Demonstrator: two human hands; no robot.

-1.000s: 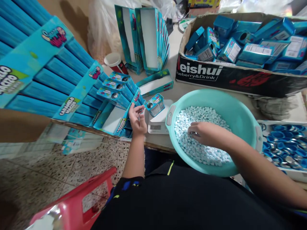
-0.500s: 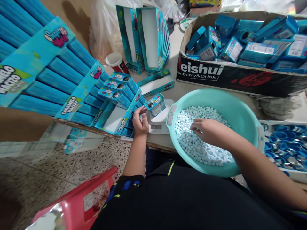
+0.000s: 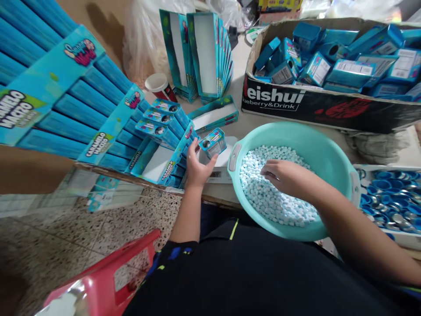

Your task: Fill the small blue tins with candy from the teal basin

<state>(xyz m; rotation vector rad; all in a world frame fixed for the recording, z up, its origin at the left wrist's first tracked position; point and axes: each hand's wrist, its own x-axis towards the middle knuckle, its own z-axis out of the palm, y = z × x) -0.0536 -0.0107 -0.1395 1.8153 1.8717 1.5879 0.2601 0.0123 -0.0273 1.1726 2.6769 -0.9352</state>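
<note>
Standing on the kitchen scale (image 3: 225, 173), the blue tin (image 3: 212, 143) is just beside your open left hand (image 3: 198, 167), display trays (image 3: 154, 164) crowding in; your curled right hand (image 3: 284, 173) rests among pale candies (image 3: 272, 197) in the teal basin (image 3: 296, 134), any grip unclear.

Bright, diffuse indoor light; soft shadow on the far-left wall (image 3: 104, 30); wide-angle distortion bends the display boxes (image 3: 55, 83) along the left edge.
</note>
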